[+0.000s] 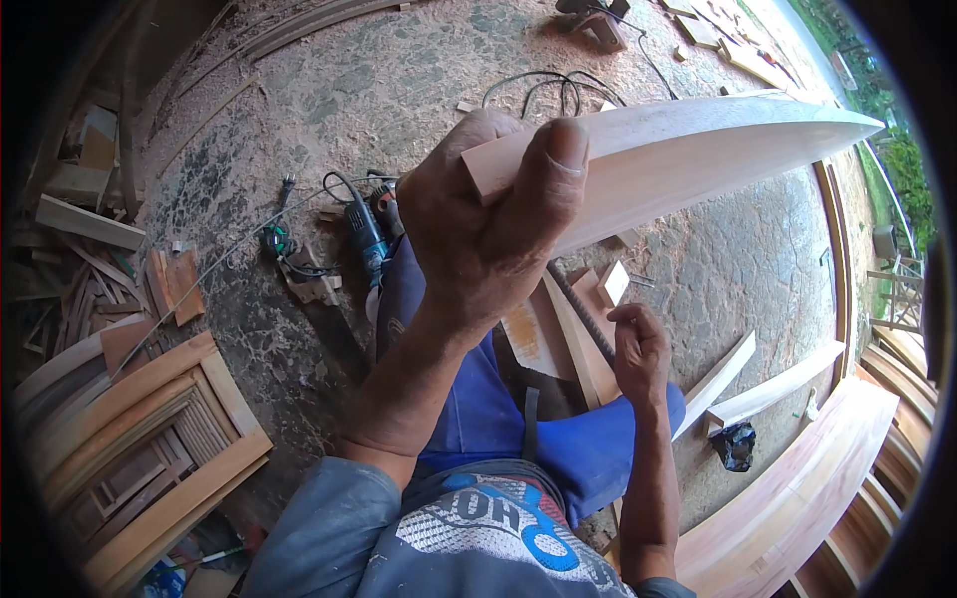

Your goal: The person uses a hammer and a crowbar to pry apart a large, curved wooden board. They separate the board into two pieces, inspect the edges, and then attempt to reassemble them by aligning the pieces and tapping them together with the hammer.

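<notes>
A pale, curved wooden board [688,164] is raised in front of me, its near end gripped by my left hand [488,214] with the thumb pressed along it. The board tapers to a point at the far right. Lower down, my right hand [643,349] has its fingers curled closed near my knee; whatever may be in them is hidden. Just left of that hand runs a dark ridged rod [583,311], and I cannot tell whether the fingers touch it. Wooden pieces [573,344] lie between my legs beneath the rod.
Left of my legs rest a blue power tool [365,237] and a green-ended tool [276,240] with cords. Stacked wooden frames [169,448] fill the lower left. Curved planks [797,488] lie at lower right, beside a black plastic bag [736,447]. Shavings cover the floor [359,80].
</notes>
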A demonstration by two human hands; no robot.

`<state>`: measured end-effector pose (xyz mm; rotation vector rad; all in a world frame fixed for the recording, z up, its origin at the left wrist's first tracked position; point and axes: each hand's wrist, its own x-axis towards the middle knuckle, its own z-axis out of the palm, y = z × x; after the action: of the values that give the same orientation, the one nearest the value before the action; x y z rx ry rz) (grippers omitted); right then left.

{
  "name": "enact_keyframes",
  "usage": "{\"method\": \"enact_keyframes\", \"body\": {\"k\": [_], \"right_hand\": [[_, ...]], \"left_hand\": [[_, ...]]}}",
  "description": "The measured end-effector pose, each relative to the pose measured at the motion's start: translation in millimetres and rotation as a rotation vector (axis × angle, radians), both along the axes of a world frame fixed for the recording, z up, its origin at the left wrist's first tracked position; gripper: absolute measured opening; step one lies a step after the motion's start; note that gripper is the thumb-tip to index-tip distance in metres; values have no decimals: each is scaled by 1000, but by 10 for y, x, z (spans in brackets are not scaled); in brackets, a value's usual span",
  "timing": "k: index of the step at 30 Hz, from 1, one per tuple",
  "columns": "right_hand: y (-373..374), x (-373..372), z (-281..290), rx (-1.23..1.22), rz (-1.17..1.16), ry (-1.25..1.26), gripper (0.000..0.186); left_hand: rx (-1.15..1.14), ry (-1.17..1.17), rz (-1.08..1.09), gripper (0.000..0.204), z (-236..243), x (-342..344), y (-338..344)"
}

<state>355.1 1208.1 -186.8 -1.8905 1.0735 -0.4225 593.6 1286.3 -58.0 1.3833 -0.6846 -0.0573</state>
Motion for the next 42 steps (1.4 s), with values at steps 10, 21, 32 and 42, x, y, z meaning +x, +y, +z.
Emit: {"method": "enact_keyframes", "body": {"k": [10, 21, 32, 42], "right_hand": [[242, -182, -41, 22, -106, 27, 19], [-8, -72, 240, -26, -106, -6, 20], [-600, -274, -82, 200, -200, 107, 24], [-598, -617, -118, -107, -295, 34, 20]], "left_hand": [[8, -53, -33, 38, -37, -29, 37], [-23, -145, -23, 34, -45, 41, 42], [147, -148, 270, 41, -145, -1, -56], [-219, 77, 252, 66, -374, 20, 65]]}}
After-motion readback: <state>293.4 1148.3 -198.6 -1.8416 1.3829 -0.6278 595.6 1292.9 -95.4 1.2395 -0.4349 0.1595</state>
